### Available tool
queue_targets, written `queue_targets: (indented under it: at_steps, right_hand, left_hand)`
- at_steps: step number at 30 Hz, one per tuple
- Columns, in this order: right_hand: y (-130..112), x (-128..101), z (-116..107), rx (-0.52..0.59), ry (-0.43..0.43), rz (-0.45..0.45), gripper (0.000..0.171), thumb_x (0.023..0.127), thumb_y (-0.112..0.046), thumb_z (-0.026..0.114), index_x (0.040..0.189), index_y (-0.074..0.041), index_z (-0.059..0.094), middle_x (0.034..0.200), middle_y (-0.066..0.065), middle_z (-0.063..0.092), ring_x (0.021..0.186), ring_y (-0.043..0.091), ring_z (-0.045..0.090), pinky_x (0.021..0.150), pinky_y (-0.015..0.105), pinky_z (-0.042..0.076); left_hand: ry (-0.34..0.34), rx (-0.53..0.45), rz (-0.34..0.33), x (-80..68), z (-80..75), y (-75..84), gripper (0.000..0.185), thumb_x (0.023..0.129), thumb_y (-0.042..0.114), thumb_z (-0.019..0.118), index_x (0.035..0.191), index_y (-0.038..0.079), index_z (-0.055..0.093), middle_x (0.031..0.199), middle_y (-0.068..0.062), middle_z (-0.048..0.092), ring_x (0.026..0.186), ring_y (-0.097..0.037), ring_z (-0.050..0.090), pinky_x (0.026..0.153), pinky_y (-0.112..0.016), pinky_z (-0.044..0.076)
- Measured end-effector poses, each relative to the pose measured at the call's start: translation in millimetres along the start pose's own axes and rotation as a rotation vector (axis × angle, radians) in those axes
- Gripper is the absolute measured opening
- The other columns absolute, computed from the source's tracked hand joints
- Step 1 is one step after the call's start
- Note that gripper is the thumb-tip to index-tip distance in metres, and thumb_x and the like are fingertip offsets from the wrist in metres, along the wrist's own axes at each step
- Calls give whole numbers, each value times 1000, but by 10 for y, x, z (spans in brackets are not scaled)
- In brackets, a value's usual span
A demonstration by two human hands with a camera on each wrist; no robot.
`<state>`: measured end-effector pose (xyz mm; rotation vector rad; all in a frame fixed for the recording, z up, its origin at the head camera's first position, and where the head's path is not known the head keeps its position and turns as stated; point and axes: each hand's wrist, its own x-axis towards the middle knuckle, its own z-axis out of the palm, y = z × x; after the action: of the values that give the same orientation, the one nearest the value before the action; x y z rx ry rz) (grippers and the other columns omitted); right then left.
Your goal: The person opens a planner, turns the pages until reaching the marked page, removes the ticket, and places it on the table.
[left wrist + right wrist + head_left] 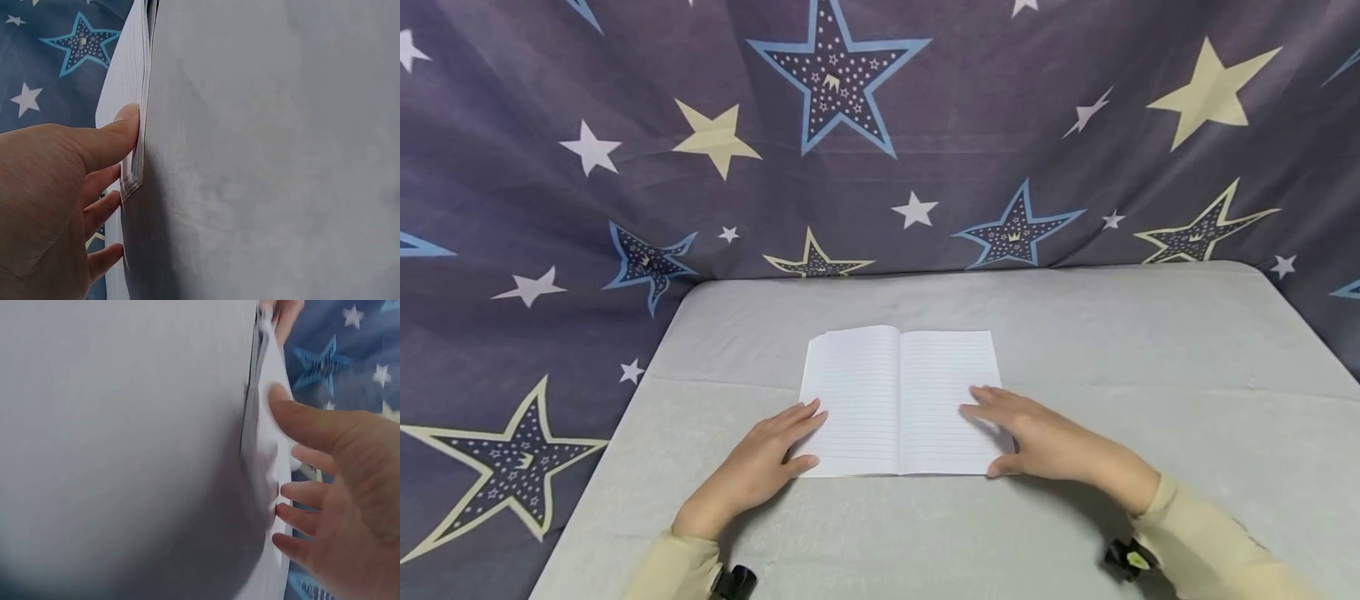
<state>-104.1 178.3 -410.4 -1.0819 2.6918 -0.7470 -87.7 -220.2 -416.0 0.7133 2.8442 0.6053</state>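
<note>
**Soft, even light over the table; wrist views lose sharpness**

Diffuse light falls from above across the grey table (1075, 333), leaving only faint shadows beneath the right hand (1037, 442) and left hand (760, 467). The head view is sharp at centre, with the star-print backdrop (925, 125) bowing at the edges. The right wrist view is blurred and dark in its lower left corner; the left wrist view is clearer.
</note>
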Motion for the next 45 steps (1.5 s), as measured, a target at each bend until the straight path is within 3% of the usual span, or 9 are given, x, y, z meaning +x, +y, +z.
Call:
queue_targets:
  at_steps: [6,11,16,21,26,29,32,37,45]
  right_hand:
    - [195,-86,-76,-2,-6,1,87,64,-44,84,137,-4,60,150,25,41,138,49,34,106,64,35]
    - [201,-98,-56,-28,10,-5,82,68,-48,80,137,-7,61,150,24,42,137,48,36,102,65,37]
    - [154,-93,-34,-63,37,15,71,75,-42,80,134,-8,63,148,23,44,136,47,38,102,64,38]
    - [38,-25,30,-115,141,102,67,76,-39,82,132,-5,64,146,25,46,134,45,42,105,62,38]
    - [-155,123,108,-2,290,227,103,73,-34,87,151,5,32,156,30,25,139,46,33,111,60,32]
    - [-345,232,141,101,319,254,115,76,-35,85,156,4,13,158,27,21,140,43,32,112,56,30]
    - [-555,329,193,156,299,208,113,79,-39,81,158,0,10,158,21,24,141,38,33,113,52,31]
    - [-825,450,324,142,196,81,103,83,-44,76,158,-5,17,162,13,19,145,30,29,116,50,29]
    - [-990,506,488,93,40,43,91,86,-48,72,156,-7,30,161,15,23,146,27,27,117,46,29]
  left_hand:
    - [6,0,6,3,-1,-5,61,93,24,70,147,8,48,156,-10,39,142,-35,34,112,-60,29]
    - [9,-4,10,7,-2,4,61,93,24,70,147,8,48,156,-9,39,142,-35,34,112,-59,29]
    - [9,-4,12,8,-1,12,60,93,24,70,147,8,49,155,-10,39,142,-35,34,112,-59,29]
    - [7,-4,8,-1,4,7,60,93,24,69,147,7,49,155,-10,39,143,-35,34,112,-59,29]
    - [9,-8,8,-7,2,7,60,93,24,69,147,8,48,155,-9,39,143,-35,34,113,-59,29]
    - [11,-3,7,-9,-3,12,60,93,24,69,147,8,48,155,-10,39,142,-35,34,112,-59,29]
    - [11,-1,6,-11,-2,10,60,93,24,69,147,8,48,155,-10,39,142,-36,34,112,-59,29]
    - [19,-13,4,-17,1,-10,59,93,26,69,147,9,49,155,-9,39,142,-35,34,112,-60,30]
    - [74,-12,-19,-68,-40,-137,54,91,21,73,140,5,55,151,-12,45,139,-37,40,109,-59,34]
